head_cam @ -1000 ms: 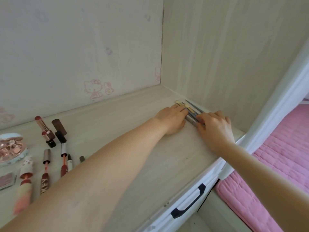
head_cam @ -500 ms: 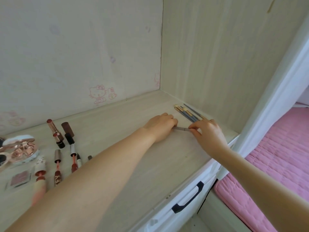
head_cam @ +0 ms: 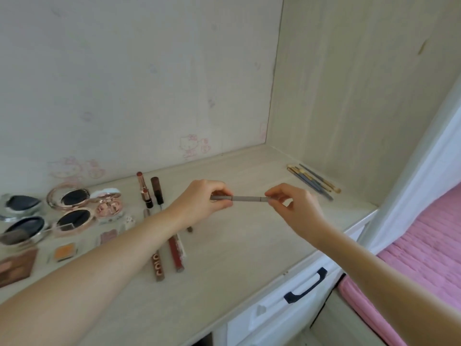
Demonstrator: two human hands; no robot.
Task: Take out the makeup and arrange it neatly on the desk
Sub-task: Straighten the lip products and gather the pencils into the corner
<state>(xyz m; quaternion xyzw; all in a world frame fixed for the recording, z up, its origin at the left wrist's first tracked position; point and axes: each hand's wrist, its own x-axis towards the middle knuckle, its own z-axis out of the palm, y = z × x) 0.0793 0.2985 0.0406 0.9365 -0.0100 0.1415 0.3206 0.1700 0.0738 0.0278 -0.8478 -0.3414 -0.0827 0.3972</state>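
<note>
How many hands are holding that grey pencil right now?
2. The left hand pinches one end of the grey pencil and the right hand pinches the other end, holding it level above the desk.

Slim grey makeup pencil (head_cam: 245,198) horizontal above desk (head_cam: 239,245); more pencils (head_cam: 314,181) bundled at right wall.

Left hand (head_cam: 202,201) and right hand (head_cam: 294,206) raised, fingers (head_cam: 274,194) curled, pinching.
</note>
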